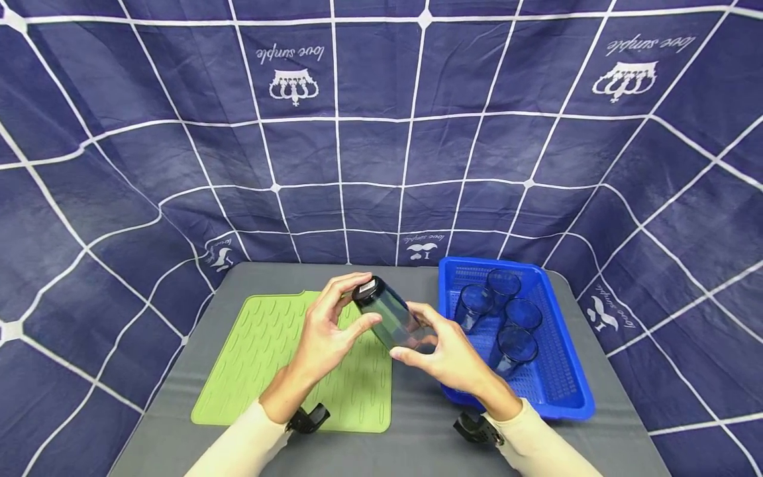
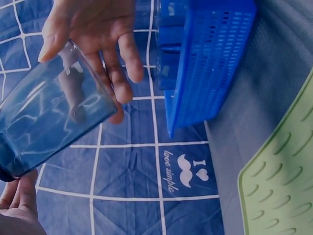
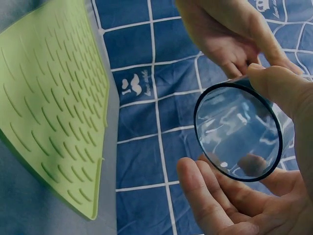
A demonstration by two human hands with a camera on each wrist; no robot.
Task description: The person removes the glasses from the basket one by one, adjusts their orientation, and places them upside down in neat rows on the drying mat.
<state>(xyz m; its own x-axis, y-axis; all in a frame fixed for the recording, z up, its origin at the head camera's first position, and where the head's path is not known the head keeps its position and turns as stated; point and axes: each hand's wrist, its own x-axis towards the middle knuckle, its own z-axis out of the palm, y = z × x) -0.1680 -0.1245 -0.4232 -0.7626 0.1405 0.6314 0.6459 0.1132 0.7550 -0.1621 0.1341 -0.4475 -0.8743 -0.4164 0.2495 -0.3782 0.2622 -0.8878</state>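
Note:
A bluish drinking glass (image 1: 390, 321) is held in the air between both hands, tilted, with its dark base up toward the left and its mouth down toward the right. At the base end, where a small white label shows, my left hand (image 1: 324, 336) grips it between thumb and fingers. My right hand (image 1: 451, 352) holds the glass near its mouth, thumb on the near side and fingers behind. In the right wrist view the round rim (image 3: 279, 142) faces the camera, and the inside looks see-through. The left wrist view shows the tapered side (image 2: 49, 117) of the glass.
A blue perforated basket (image 1: 575, 381) stands on the right of the grey table (image 1: 411, 430), with several similar glasses (image 1: 517, 344) inside. To the left lies a green ridged mat (image 1: 238, 371). Blue checked cloth (image 1: 369, 152) hangs behind and at both sides.

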